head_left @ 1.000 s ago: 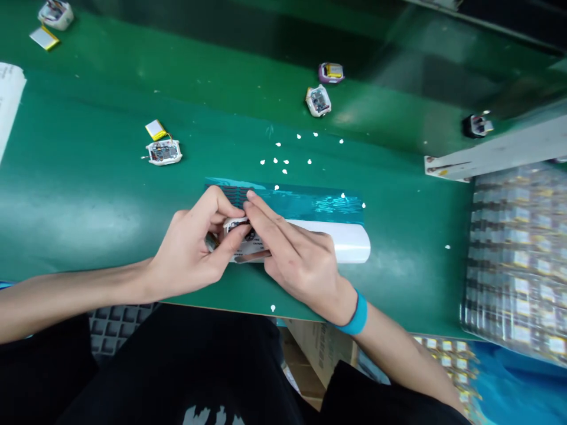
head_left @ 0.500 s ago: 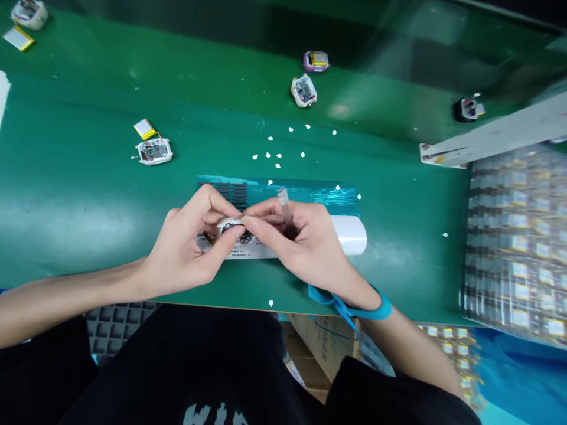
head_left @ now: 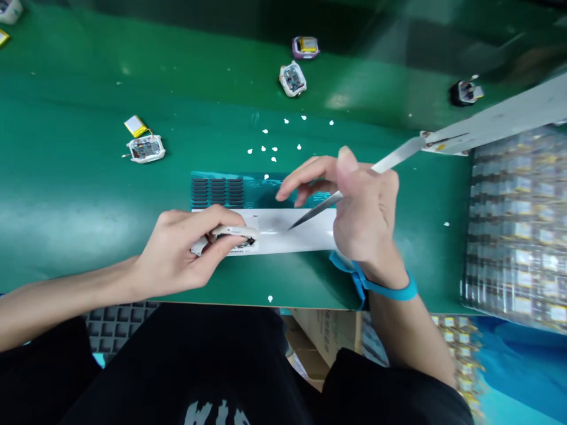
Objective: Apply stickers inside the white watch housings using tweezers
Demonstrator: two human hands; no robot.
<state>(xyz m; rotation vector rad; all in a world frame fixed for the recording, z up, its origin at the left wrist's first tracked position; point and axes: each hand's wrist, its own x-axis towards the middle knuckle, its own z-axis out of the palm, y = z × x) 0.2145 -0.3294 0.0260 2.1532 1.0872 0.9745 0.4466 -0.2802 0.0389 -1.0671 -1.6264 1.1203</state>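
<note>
My left hand (head_left: 181,251) is closed around a small white device housing (head_left: 231,231) with a circuit board in its open side. The housing is tilted, and my fingers hide much of it. To the right, my right hand (head_left: 365,206) grips metal tweezers (head_left: 316,209) by the thumb, its other fingers loosely extended. The tweezers' tips point down and left over a white label strip (head_left: 287,233). Behind that strip lies a blue film sheet (head_left: 261,195) bearing rows of black pieces. Neither hand touches the other.
Beyond the sheet, several small white tabs (head_left: 274,149) are scattered. A white housing (head_left: 146,149) with a yellow-edged battery (head_left: 135,126) lies left. Farther back are another white housing (head_left: 293,79) and a purple one (head_left: 305,47). Stacked clear trays (head_left: 514,236) stand right.
My right hand has moved away from the housing to the right and unfolded, swinging the tweezers' tips down toward the label strip. My left hand keeps the housing, now tilted differently.
</note>
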